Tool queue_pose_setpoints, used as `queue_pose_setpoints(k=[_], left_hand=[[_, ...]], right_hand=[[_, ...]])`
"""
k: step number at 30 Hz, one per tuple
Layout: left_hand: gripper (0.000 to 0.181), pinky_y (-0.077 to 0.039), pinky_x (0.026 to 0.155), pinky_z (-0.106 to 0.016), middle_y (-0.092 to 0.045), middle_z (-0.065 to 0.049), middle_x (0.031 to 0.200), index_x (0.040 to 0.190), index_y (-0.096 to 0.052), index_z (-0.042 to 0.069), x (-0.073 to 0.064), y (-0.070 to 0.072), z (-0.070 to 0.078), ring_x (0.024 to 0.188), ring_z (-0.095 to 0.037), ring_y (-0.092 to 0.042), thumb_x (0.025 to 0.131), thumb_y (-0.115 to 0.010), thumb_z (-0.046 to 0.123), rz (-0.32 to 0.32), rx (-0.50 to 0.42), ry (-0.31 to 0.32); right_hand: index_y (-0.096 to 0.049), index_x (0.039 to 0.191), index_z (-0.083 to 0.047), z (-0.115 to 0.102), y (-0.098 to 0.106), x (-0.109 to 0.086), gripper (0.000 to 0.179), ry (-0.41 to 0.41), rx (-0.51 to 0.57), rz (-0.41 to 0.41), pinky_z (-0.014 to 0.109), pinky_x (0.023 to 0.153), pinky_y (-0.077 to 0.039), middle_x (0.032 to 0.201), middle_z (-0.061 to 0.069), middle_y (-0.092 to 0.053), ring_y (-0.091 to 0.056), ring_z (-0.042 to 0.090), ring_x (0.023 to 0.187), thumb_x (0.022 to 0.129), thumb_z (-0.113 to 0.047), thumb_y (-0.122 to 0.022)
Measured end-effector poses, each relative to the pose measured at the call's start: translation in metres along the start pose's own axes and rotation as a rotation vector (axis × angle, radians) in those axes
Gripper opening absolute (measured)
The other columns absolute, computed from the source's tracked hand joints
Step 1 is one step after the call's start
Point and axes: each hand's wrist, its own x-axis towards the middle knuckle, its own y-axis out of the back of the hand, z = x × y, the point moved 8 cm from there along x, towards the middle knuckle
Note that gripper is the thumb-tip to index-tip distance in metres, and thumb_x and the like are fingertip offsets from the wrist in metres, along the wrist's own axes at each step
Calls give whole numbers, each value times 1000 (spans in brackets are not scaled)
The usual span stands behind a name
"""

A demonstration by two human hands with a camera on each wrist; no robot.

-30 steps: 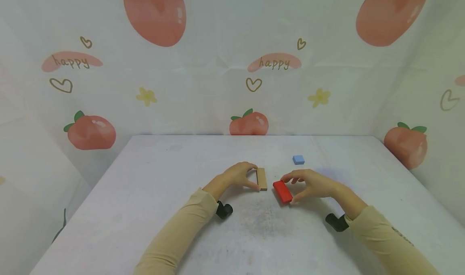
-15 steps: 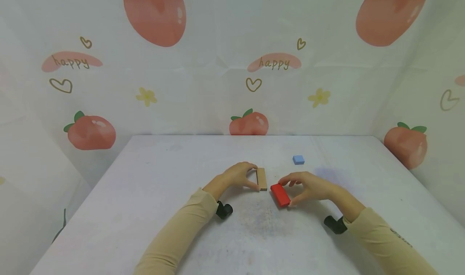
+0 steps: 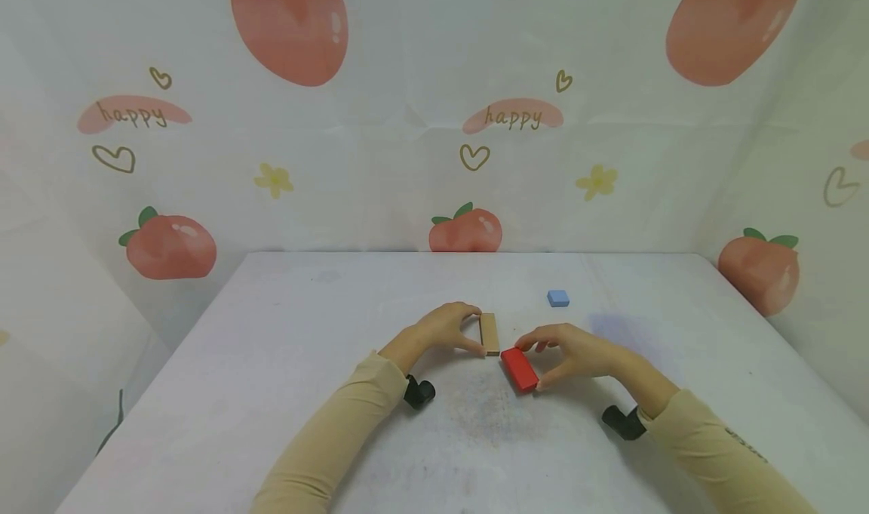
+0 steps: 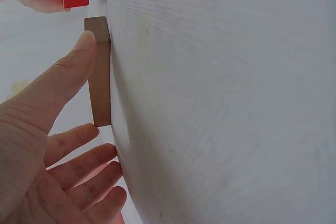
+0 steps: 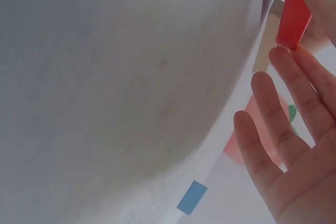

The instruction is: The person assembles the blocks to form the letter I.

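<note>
My left hand pinches a tan wooden block by its two ends, thumb at the near end and a finger at the far end. In the left wrist view that block lies along the tabletop. Just to its right, my right hand holds a red block lengthwise between thumb and fingertips. The red block is tilted toward the near right, its far left corner close to the tan block's near end. The right wrist view shows the red block raised off the table surface, overlapping the tan one behind it.
A small light blue block lies beyond my right hand. The white table runs back to a printed cloth backdrop. Black wrist cameras hang below both wrists.
My right hand has carried the red block a little left and toward me, nearer the tan block's near end. The left hand and the tan block have stayed put.
</note>
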Motion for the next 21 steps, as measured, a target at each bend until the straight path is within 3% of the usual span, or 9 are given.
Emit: queue_pose_setpoints(k=[21], left_hand=[[73, -33, 113, -37, -49, -7, 140, 136, -47, 9, 2, -2, -3, 134, -22, -41, 75, -76, 39, -9, 0, 23]], right_hand=[[-60, 121, -7, -9, -8, 6, 55, 7, -5, -19, 35, 88, -52, 117, 5, -65, -60, 18, 97, 74, -30, -78]])
